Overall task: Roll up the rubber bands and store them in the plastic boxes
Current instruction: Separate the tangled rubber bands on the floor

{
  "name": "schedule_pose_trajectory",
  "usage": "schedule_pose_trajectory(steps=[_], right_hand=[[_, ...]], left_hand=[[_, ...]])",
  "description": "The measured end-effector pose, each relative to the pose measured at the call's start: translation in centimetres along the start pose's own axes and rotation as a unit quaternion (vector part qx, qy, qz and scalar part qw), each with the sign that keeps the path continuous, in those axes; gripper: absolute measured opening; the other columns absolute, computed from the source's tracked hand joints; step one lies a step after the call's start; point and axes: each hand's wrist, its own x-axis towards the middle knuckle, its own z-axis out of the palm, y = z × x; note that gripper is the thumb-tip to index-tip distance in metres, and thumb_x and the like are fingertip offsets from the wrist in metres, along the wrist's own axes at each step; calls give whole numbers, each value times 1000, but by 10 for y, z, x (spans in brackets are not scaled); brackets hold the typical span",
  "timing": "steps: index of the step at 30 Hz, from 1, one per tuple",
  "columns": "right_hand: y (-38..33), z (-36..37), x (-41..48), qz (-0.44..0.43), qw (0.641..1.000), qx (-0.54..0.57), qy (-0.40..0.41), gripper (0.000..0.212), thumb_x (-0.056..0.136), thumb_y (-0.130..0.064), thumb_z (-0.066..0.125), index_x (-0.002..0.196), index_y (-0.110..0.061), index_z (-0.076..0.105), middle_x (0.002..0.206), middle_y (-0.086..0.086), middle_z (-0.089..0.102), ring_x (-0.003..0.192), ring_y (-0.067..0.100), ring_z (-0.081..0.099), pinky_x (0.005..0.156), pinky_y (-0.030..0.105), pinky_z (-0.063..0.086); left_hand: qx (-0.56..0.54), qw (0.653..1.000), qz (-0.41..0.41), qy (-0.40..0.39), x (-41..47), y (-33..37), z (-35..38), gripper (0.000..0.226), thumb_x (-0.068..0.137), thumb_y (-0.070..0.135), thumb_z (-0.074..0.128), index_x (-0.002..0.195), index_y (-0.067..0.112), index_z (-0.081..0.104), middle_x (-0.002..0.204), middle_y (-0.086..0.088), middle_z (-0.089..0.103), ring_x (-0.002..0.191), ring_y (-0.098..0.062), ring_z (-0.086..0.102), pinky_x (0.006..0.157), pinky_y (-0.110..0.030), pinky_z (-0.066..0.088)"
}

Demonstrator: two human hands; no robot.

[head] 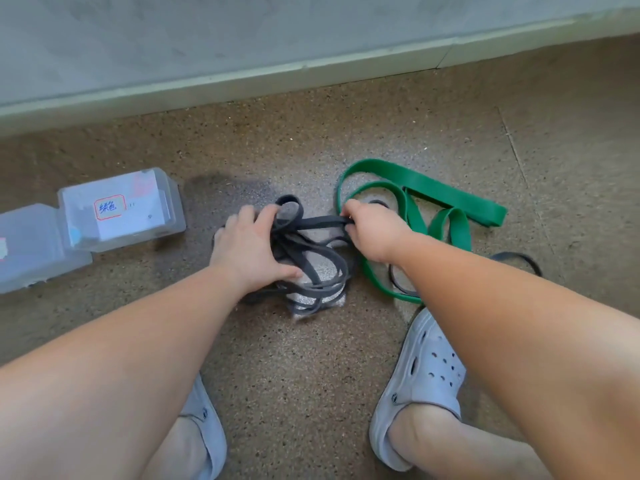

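Speckled brown floor (311, 358) fills the view, and a pale wall with a light baseboard (242, 81) runs along its far edge. At the far left two clear plastic boxes stand on the floor and touch each other: the nearer box (31, 247) is cut by the picture's edge, and the labelled box (121, 211) beside it carries a white label with a red frame and blue writing.

In the middle lies the grey rubber band (311, 258), a loose tangle of loops on a grey patch of floor. The left hand (249, 251) rests on the tangle with fingers spread, pressing it down; it does not close around a strand. One strand of the band runs almost level from left to right, and the right hand (370, 230) pinches its end with closed fingers.

Just right of this hand the green rubber band (450, 202) lies in wide flat loops, with its long part pointing to the right and slightly toward the person. A thin black band (519, 259) shows behind the right forearm. Two grey clogs (426, 375) stand on the floor at the bottom.
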Motion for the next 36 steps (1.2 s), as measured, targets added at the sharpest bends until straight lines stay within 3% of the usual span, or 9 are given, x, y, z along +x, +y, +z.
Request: schedule_pose_trajectory(steps=[6, 8, 11, 14, 18, 23, 27, 30, 36], right_hand=[[-49, -71, -15, 17, 970, 229, -74, 7, 97, -13, 60, 100, -11, 67, 91, 11, 71, 75, 22, 65, 72, 43, 62], [-67, -87, -21, 0, 953, 295, -69, 6, 96, -11, 62, 97, -12, 68, 87, 9, 69, 73, 20, 65, 68, 37, 61], [-80, -102, -26, -16, 932, 361, -20, 24, 84, -11, 72, 108, -13, 66, 89, 4, 70, 78, 18, 66, 64, 31, 56], [-74, -106, -31, -36, 972, 231, -16, 71, 74, -11, 81, 136, -25, 49, 109, -6, 64, 90, 17, 65, 78, 31, 55], [-39, -73, -34, 59, 994, -91, 9, 30, 90, -13, 58, 119, -20, 64, 103, 5, 63, 95, 31, 58, 82, 38, 52], [11, -50, -58, 188, 974, -119, -29, 24, 97, -23, 52, 116, -15, 66, 113, 13, 63, 112, 36, 54, 93, 44, 50], [-8, -96, -61, 170, 974, 146, -33, 11, 100, -16, 55, 99, -10, 64, 86, 13, 72, 75, 26, 69, 62, 34, 57], [-60, -145, -56, 108, 921, 374, 12, 6, 102, -9, 53, 96, -10, 55, 69, 11, 66, 69, 27, 68, 64, 47, 63], [-178, -194, -55, -88, 753, 651, -41, 5, 102, -6, 50, 101, -6, 55, 70, 8, 62, 72, 23, 67, 74, 41, 60]], left_hand=[[-99, 991, 77, -35, 3, 21, -22, 136, 41, 80, 75, 155, 43, 11, 166, -6, 19, 148, -33, 29, 117, -55, 31], [-257, 961, 99, -8, 2, 29, -29, 85, 57, 65, 80, 133, 39, 51, 135, -1, 60, 123, -21, 58, 103, -44, 47], [-384, 921, 69, 16, 1, 42, -58, 3, 90, 27, 69, 89, 27, 67, 84, 6, 68, 79, -12, 62, 75, -33, 50], [-382, 923, 39, 31, 2, 27, -94, 14, 95, 19, 58, 91, 18, 71, 92, -9, 73, 83, -25, 64, 82, -42, 52], [-330, 943, 30, 34, 2, -7, -113, 16, 93, 21, 57, 89, 17, 71, 94, -11, 73, 91, -33, 66, 85, -44, 54], [-125, 989, 53, -49, -4, -29, -93, 25, 94, 32, 66, 75, 17, 60, 71, -6, 58, 68, -25, 52, 59, -33, 36], [6, 992, 56, -114, -10, -36, -64, 14, 94, 33, 64, 84, 24, 64, 88, -7, 65, 82, -28, 60, 72, -35, 49], [-6, 991, 54, -124, -15, -36, -52, 20, 94, 42, 63, 90, 23, 63, 93, -8, 64, 88, -31, 61, 80, -38, 52], [-220, 966, 25, 135, -22, -50, -61, 17, 96, 35, 60, 85, 23, 63, 93, -8, 63, 89, -29, 59, 77, -39, 48]])
